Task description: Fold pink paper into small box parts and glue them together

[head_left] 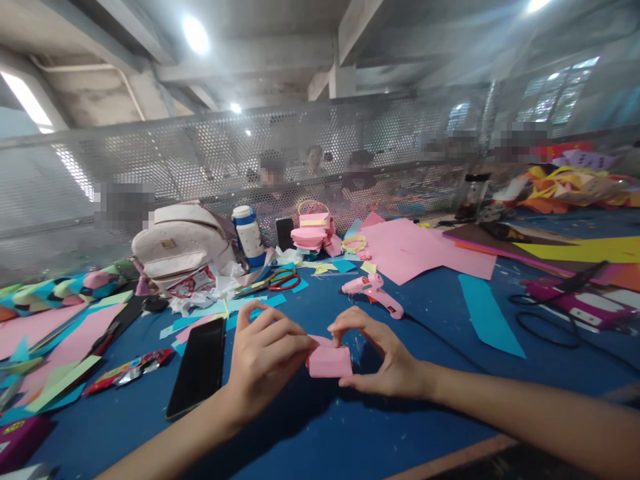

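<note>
Between my two hands is a small folded piece of pink craft foam or card [331, 362], box-like in shape, held just above the blue table. My left hand [267, 357] pinches its left end, the thumb hidden behind the fingers. From the right, my right hand [383, 357] grips it with index finger on top and thumb at the lower corner. A pink hot glue gun [374, 293] lies beyond my right hand, its black cord trailing right. Left of my left hand lies a black smartphone [197, 367].
Scissors [283, 280], a white backpack [183, 243], a bottle [248, 237] and a pink paper model [314, 235] stand or lie toward the perforated metal screen [200, 153]. Pink sheets [420, 247] and a blue strip [487, 313] are at right; a red wrapper [130, 371] is at left.
</note>
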Demonstrator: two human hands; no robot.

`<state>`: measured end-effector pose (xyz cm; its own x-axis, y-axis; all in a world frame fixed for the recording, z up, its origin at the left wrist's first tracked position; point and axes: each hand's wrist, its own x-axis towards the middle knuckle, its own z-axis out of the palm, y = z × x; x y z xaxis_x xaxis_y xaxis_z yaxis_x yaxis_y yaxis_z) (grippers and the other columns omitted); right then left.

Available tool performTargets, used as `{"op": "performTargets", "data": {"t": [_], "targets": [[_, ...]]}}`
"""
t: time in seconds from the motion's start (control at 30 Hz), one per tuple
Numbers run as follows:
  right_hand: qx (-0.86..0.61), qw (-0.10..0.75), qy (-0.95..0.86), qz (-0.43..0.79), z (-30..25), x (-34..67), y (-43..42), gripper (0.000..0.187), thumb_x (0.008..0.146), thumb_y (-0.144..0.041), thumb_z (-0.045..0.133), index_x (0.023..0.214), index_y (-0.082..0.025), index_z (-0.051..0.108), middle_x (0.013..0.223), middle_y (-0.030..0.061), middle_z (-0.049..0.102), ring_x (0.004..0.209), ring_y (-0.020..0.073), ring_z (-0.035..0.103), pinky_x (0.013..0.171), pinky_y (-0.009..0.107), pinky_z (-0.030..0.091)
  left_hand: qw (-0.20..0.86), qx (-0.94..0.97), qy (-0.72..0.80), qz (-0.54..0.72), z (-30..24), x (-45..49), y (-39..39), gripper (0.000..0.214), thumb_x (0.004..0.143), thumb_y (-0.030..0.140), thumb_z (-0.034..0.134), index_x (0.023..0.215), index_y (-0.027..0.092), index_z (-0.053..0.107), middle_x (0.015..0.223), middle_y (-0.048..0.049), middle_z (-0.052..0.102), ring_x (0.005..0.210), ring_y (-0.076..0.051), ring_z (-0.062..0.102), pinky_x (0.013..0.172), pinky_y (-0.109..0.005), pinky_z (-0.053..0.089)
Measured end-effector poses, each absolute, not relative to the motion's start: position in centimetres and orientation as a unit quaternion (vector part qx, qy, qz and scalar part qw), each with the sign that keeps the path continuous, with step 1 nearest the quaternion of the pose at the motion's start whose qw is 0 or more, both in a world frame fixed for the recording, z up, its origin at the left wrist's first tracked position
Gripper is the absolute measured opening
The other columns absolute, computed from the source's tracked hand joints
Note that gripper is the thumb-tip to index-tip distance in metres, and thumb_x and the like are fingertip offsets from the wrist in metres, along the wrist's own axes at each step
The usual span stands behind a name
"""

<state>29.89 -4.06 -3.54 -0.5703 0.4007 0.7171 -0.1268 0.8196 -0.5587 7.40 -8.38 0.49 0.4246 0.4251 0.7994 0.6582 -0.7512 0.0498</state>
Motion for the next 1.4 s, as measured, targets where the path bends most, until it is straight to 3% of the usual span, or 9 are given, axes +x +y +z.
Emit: {"op": "performTargets", "data": {"t": [0.37,0.63,0.83,1.4], "targets": [[-0.095,0.465,-0.831,0.289,-3.4,29.9,-4.0,0.057,0.079,-0.030,0.078,0.128,-0.022,0.049,0.098,0.0049,0.059,0.093,0.0206,0.055,0.088,0.038,0.044,0.139,-0.824,-0.346,-0.426,0.9,7.5,-8.6,0.012,0.089,0.023,0.066,0.079,0.027,0.070,0.072,0.0068,0.072,0.067,-0.011,0.060,0.090,-0.038,0.027],[-0.094,0.444,-0.840,0.297,-2.9,29.8,-4.1,0.043,0.078,-0.038,0.079,0.113,-0.019,0.064,0.102,0.0084,0.062,0.098,0.0217,0.056,0.088,0.038,0.046,0.130,-0.825,-0.347,-0.426,0.8,7.6,-8.7,0.011,0.089,0.021,0.066,0.081,0.028,0.071,0.073,0.0058,0.073,0.068,-0.013,0.060,0.088,-0.039,0.028],[-0.048,0.431,-0.856,0.281,-2.5,29.6,-4.0,0.045,0.082,-0.043,0.074,0.120,-0.020,0.065,0.110,0.0112,0.066,0.107,0.0231,0.056,0.095,0.044,0.045,0.127,-0.835,-0.328,-0.423,0.7,7.6,-8.7,0.012,0.089,0.020,0.065,0.080,0.027,0.069,0.074,0.0062,0.074,0.068,-0.014,0.060,0.088,-0.040,0.027],[-0.064,0.433,-0.856,0.276,-2.6,29.6,-3.8,0.050,0.078,-0.043,0.077,0.123,-0.025,0.066,0.113,0.0094,0.070,0.106,0.0224,0.055,0.093,0.044,0.046,0.123,-0.832,-0.333,-0.426,0.7,7.5,-8.7,0.011,0.087,0.019,0.067,0.079,0.027,0.069,0.072,0.0069,0.072,0.067,-0.012,0.061,0.090,-0.039,0.029]]}}
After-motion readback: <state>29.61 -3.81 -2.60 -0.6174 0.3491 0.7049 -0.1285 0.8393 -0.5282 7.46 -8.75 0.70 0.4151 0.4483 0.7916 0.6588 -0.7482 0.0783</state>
